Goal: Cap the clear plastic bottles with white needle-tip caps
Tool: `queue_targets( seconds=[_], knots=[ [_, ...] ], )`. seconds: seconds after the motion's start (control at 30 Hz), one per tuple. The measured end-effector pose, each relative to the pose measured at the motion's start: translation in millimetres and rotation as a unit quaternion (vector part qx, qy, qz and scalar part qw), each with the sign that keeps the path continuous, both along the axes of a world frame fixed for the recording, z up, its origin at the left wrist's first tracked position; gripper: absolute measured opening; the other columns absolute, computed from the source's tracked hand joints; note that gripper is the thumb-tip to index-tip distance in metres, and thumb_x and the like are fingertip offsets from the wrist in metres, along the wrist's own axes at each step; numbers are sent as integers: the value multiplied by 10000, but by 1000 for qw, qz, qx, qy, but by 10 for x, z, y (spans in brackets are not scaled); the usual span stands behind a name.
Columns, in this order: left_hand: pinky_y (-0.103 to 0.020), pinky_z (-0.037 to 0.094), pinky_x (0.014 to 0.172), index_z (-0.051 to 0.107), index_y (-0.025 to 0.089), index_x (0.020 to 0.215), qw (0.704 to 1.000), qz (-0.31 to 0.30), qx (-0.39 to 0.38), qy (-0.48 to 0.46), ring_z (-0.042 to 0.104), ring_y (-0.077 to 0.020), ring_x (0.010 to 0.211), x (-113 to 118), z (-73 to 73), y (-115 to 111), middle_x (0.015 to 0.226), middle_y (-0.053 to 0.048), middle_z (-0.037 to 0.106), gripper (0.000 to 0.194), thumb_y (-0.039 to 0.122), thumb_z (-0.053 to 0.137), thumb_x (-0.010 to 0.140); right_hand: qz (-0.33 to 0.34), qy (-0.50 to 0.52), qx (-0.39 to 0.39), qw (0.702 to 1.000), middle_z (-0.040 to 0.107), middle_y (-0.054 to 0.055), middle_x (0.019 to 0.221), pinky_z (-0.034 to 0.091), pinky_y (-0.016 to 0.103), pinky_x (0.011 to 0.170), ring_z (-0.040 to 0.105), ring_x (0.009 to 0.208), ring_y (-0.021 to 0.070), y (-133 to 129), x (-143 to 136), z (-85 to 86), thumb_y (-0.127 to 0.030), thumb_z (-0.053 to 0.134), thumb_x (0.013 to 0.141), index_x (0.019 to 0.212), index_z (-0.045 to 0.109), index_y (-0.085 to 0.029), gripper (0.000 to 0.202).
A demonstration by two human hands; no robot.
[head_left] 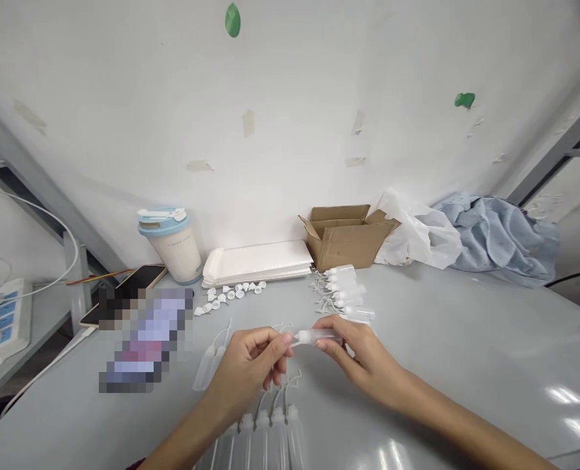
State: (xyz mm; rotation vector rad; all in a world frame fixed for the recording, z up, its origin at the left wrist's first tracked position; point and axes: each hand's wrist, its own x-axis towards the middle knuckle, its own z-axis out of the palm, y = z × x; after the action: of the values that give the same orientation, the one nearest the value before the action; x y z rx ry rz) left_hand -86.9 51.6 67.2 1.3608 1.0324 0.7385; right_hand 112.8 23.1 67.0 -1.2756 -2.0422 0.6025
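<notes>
A small clear squeeze bottle [312, 336] lies sideways between the fingers of my right hand [363, 349], its nozzle pointing left. My left hand [255, 356] pinches at the tip of that bottle; its fingertips hide the very end. Below my hands, several longer clear squeeze bottles [263, 437] lie in a row, with thin strap-like tails at their necks. Left of my left hand are more clear bottles [205, 367], partly covered by it. Beyond my right hand lies a stack of small bottles [341, 284] with nozzles to the left. Several small white caps [231, 294] are scattered farther back.
White padded envelopes [260, 261], an open cardboard box [351, 245], a plastic bag [419, 232] and a blue cloth [502, 238] line the wall. At left are a lidded cup [175, 251], a dark phone [128, 290], a blurred-out screen [147, 339] and a power strip [8, 326].
</notes>
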Motion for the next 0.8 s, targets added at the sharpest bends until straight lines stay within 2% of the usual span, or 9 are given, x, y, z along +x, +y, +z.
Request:
queue_targets(
  seconds=[0.1, 0.27, 0.43, 0.6, 0.7, 0.8],
  knots=[
    [-166, 367, 380, 589, 125, 618, 1000, 1, -10, 9, 489, -78, 430, -5, 18, 19, 513, 21, 530, 409, 489, 556, 799, -17, 26, -47, 998, 584, 7, 679, 389, 233, 560, 505, 592, 131, 4, -8, 56, -320, 385, 946, 883, 581, -163, 259],
    [-165, 366, 355, 582, 116, 655, 989, -86, -117, -7, 524, -97, 440, 32, 32, -12, 541, -6, 551, 483, 563, 486, 812, 25, 29, -58, 998, 618, 20, 727, 410, 238, 605, 550, 650, 137, -24, -43, 75, -309, 395, 944, 905, 594, -161, 251],
    [-153, 346, 331, 512, 144, 641, 980, -113, -161, -43, 505, -90, 410, 41, -1, -46, 507, 24, 502, 444, 548, 477, 821, 55, -11, -7, 998, 657, 56, 827, 446, 256, 643, 601, 719, 159, -26, -31, -10, -313, 434, 934, 1011, 570, -154, 223],
    [-167, 328, 332, 532, 142, 622, 976, -119, -178, -39, 482, -93, 389, 60, -1, -41, 479, 28, 483, 388, 488, 494, 792, 74, -81, 115, 987, 636, 68, 803, 436, 250, 576, 591, 670, 161, -9, -17, -118, -368, 428, 938, 1035, 540, -144, 269],
    [-186, 324, 365, 509, 146, 549, 980, -107, -164, -34, 431, -79, 362, 80, 5, -50, 428, 44, 434, 358, 438, 512, 756, 78, -109, 160, 978, 604, 52, 723, 399, 236, 524, 551, 593, 147, -14, -30, -125, -380, 392, 951, 981, 547, -138, 289],
    [-200, 315, 392, 488, 150, 502, 986, -110, -125, -35, 404, -74, 350, 84, -29, -67, 398, 46, 416, 369, 409, 492, 765, 86, -109, 152, 979, 587, 52, 695, 382, 241, 524, 533, 585, 149, -39, -44, -101, -372, 328, 968, 949, 550, -130, 329]
  ],
)
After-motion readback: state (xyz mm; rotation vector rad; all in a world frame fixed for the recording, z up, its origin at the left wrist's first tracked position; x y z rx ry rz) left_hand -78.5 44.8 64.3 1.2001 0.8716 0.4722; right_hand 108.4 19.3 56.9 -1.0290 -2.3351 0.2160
